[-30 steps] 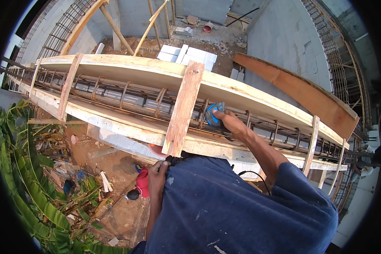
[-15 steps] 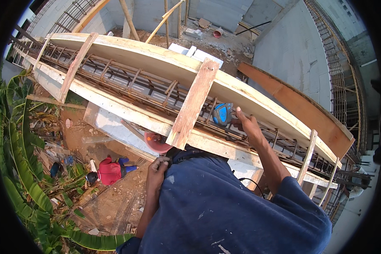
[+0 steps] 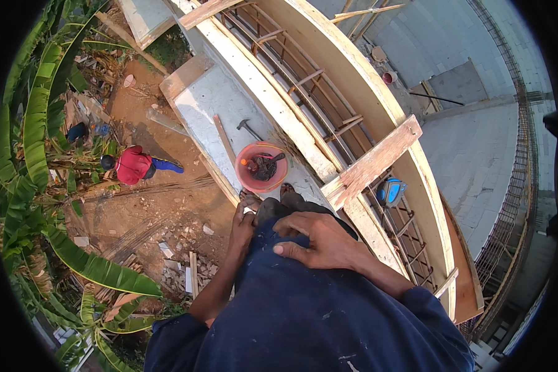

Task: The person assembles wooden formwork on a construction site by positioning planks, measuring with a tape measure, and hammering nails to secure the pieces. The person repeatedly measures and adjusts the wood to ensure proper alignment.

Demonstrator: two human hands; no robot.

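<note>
My right hand (image 3: 316, 239) is over the front of my dark blue shirt, fingers bent and thumb apart, with nothing in it. My left hand (image 3: 242, 228) is low at my left side with its fingers curled; a small pale bit shows at the fingertips, too small to name. A blue-and-dark compact tool (image 3: 390, 192), kind unclear, sits on the steel bars inside the wooden formwork (image 3: 304, 149), just past a cross board (image 3: 375, 162). A pink bucket (image 3: 245, 180) with dark items inside stands in front of my feet, and a hammer (image 3: 249, 129) lies beyond it.
I stand on a narrow grey ledge (image 3: 208, 108) with a drop on its left. A wooden strip (image 3: 224, 137) lies on it. Below, a person in red (image 3: 135, 165) is on the dirt ground near rubble (image 3: 177, 273) and banana leaves (image 3: 40, 118). Block walls (image 3: 477, 136) rise at right.
My right hand has left the blue tool in the formwork and come back to my front, empty. The view has swung left and down, bringing the bucket, hammer and my feet into sight.
</note>
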